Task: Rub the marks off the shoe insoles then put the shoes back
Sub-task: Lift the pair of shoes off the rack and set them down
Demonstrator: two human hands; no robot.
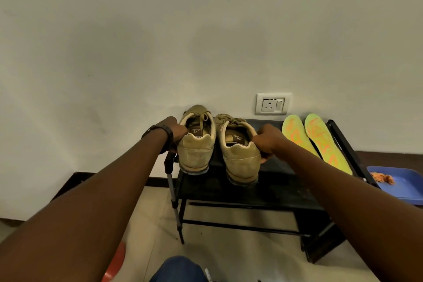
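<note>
Insoles (pixel 325 142): both lie on the rack (pixel 263 188) top, just right of the right hand (pixel 267 142), orange marks plain on each, so the rubbing looks not done. Left hand (pixel 174 133) grips the left shoe (pixel 196 144) at its heel collar; right hand grips the right shoe (pixel 240 153) at the heel. Cloth (pixel 382 177) sits in a blue tray (pixel 407 190), further right. Remaining, by my read: rub both, put shoes back.

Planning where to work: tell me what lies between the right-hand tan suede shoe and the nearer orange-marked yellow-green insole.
Head view: only the right hand, gripping that tan suede shoe, and bare black rack top before the yellow-green insole.
</note>
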